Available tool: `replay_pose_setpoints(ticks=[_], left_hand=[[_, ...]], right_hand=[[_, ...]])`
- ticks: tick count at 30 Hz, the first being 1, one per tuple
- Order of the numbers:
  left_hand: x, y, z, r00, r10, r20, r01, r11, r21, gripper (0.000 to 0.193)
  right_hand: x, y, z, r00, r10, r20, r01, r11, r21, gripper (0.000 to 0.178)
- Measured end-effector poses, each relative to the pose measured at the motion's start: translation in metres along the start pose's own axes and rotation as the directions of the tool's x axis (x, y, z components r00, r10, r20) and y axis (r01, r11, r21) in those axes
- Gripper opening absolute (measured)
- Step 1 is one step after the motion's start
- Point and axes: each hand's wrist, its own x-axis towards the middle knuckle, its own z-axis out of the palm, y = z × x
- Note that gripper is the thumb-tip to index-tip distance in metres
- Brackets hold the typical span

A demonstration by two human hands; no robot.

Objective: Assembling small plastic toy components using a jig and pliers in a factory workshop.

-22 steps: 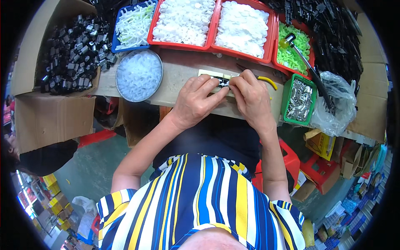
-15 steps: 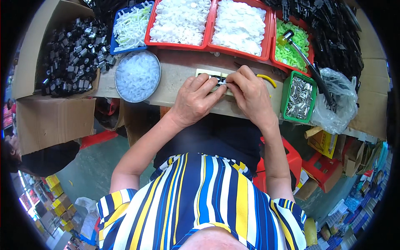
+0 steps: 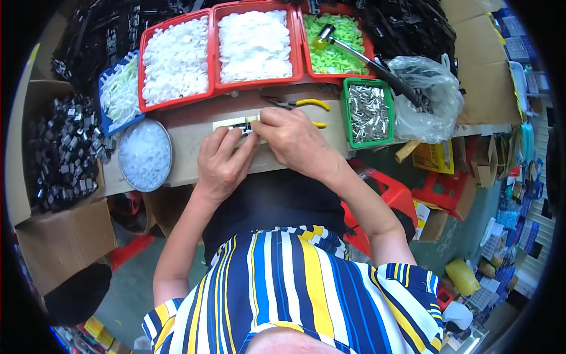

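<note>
Both hands meet over a small cream block (image 3: 221,124) on the workbench, with a black part (image 3: 245,125) set in it. My left hand (image 3: 225,164) is closed at the block's near side, thumb and forefinger pinched close to the black part. Over the block's right end is my right hand (image 3: 296,140), its fingers bent and pressed together. A small whitish bit shows between the fingertips, too small to name. What either hand grips is mostly hidden. Just beyond the right hand lie pliers (image 3: 312,102) with yellow handles, partly covered by it.
Red trays (image 3: 216,44) of white and green pieces line the back. A green bin (image 3: 352,131) of metal pieces, a hammer (image 3: 377,68) and a plastic bag (image 3: 433,112) are right. Left stand a blue tray (image 3: 106,125), a round bowl (image 3: 170,156) and a carton (image 3: 20,177) of black parts.
The whole view has swung, so the bench and hands appear farther left. Both hands stay at the cream block. More of the pliers shows now beyond the right hand.
</note>
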Motion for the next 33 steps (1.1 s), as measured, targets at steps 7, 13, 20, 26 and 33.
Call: replay_pose_setpoints(ticks=[7,13,20,26,33], left_hand=[[-0.006,-0.002,-0.009,0.999,-0.028,0.027,0.028,0.999,0.019,0.033],[0.001,0.003,-0.022,0.99,-0.124,0.065,0.133,0.98,-0.145,0.031],[0.012,-0.029,-0.067,0.965,-0.25,-0.078,0.243,0.966,-0.082,0.027],[-0.001,-0.105,-0.108,0.875,-0.445,-0.191,0.471,0.875,0.117,0.011],[-0.006,-0.158,-0.116,0.85,-0.511,-0.13,0.52,0.771,0.367,0.018]], right_hand=[[-0.05,0.018,-0.083,0.938,0.21,-0.276,-0.268,0.944,-0.192,0.023],[-0.18,0.169,-0.163,0.686,0.544,-0.483,-0.721,0.596,-0.354,0.021],[-0.24,0.275,-0.181,0.784,0.546,-0.295,-0.597,0.534,-0.599,0.035],[-0.22,0.275,-0.173,0.733,0.623,-0.274,-0.645,0.507,-0.572,0.037],[-0.202,0.249,-0.165,0.782,0.55,-0.293,-0.623,0.674,-0.396,0.039]])
